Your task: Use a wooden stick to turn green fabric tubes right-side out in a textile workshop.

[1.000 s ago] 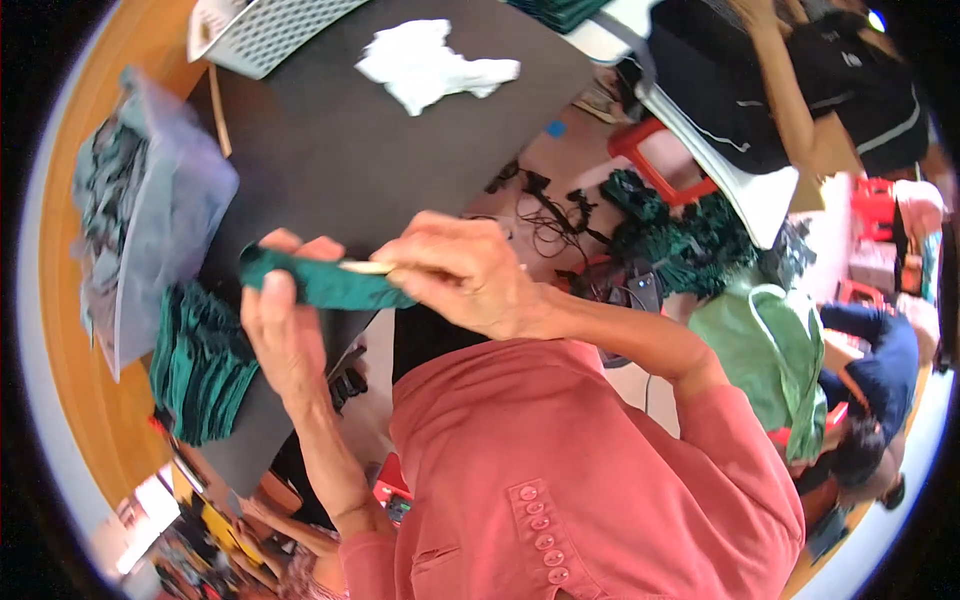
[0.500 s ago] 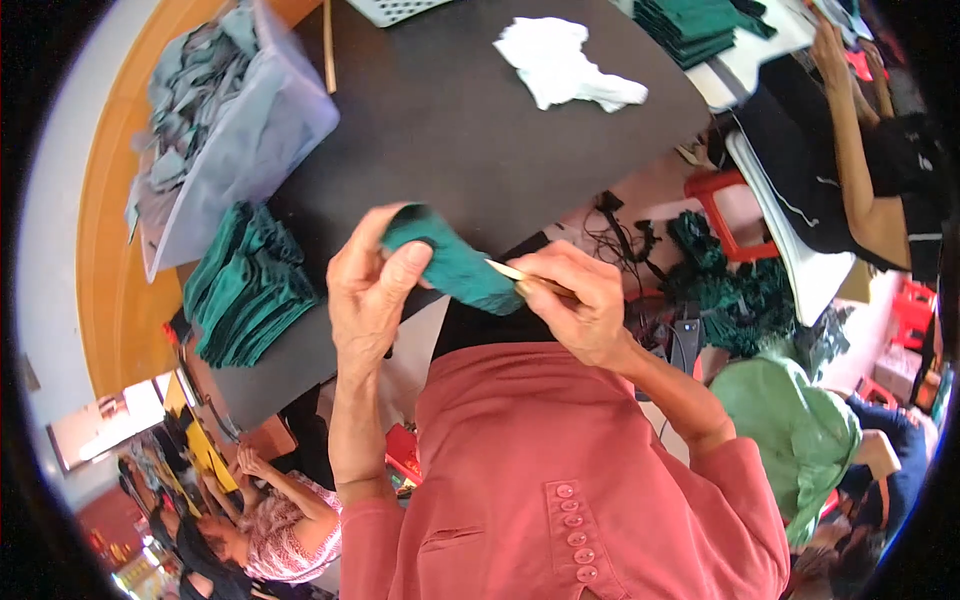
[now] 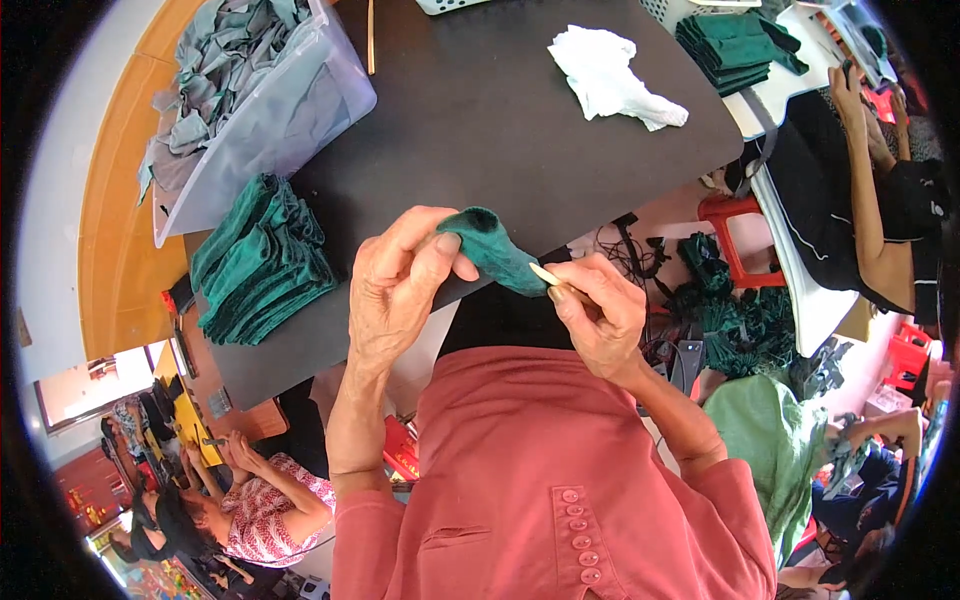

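My left hand (image 3: 392, 285) pinches one end of a dark green velvety fabric piece (image 3: 503, 257), a narrow tube-like shape with a dark opening near my thumb. My right hand (image 3: 607, 312) is closed on a thin, pale pointed stick (image 3: 544, 274). Its tip lies against the fabric's right end, and my right fingers touch that end too. Most of the stick is hidden in my hand. Both hands are in front of my body, by the near edge of the dark table (image 3: 470, 130).
Left of my hands lies a stack of green fabric pieces (image 3: 262, 265), beside a translucent bin (image 3: 285, 130) of grey-green cloth. A white cloth (image 3: 618, 80) lies at the far right of the table. A red stool (image 3: 738, 240) and a co-worker (image 3: 860, 190) are to the right.
The whole view has shifted, so the table and its things appear farther right. The stick's tip has gone from the fabric's middle toward its right end, and my left fingers have loosened a little.
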